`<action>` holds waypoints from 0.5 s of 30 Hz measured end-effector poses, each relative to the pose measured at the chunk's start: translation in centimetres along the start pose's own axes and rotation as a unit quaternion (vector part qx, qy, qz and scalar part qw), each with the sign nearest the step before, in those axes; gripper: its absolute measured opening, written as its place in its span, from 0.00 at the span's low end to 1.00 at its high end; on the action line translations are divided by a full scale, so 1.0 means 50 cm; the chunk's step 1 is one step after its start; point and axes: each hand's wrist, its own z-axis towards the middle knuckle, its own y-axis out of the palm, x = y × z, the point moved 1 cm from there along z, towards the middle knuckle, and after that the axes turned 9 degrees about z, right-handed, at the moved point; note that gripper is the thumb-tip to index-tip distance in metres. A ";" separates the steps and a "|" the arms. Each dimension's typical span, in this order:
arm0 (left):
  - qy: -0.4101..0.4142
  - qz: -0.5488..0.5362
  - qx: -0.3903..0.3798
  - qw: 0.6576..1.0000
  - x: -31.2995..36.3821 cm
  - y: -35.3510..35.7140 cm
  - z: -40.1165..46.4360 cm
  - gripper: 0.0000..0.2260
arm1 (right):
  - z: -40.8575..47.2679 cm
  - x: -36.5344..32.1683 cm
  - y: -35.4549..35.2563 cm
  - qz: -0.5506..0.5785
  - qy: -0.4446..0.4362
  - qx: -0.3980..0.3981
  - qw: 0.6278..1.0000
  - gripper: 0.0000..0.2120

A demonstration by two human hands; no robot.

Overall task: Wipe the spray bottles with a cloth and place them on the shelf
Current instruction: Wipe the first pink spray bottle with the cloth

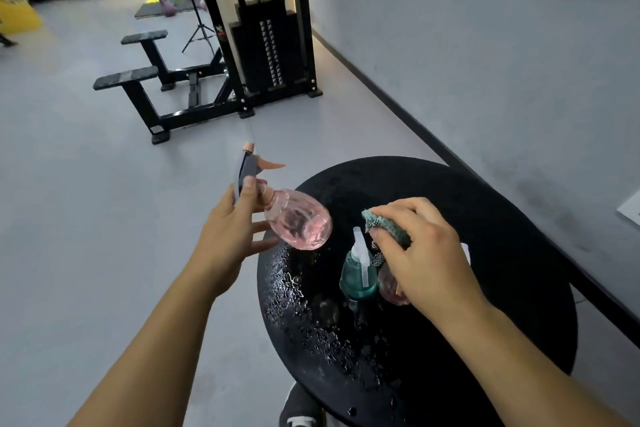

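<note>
left hand (227, 236) holds pink spray bottle (298, 224), right hand (420, 253) grips cloth (384, 224)

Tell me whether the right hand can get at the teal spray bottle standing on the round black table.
Probably yes: the right hand hovers just beside the teal spray bottle, nothing between, though its fingers already pinch the green cloth.

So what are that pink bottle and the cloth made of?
The pink spray bottle looks like clear tinted plastic: glossy, and you can see through it. The cloth looks like woven teal fabric with a coarse, matte, mesh-like weave; the exact fibre cannot be told.
</note>
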 end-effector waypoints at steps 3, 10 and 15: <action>0.003 -0.029 -0.043 0.999 0.035 0.040 -0.025 0.18 | 0.008 -0.023 -0.008 0.036 -0.010 0.014 0.999 0.13; 0.004 -0.065 -0.134 0.989 0.054 0.144 -0.047 0.20 | 0.024 -0.044 -0.031 0.052 -0.009 0.070 0.996 0.21; 0.027 -0.063 -0.134 0.989 0.052 0.182 -0.052 0.17 | 0.012 -0.032 -0.042 -0.030 -0.022 0.054 0.998 0.14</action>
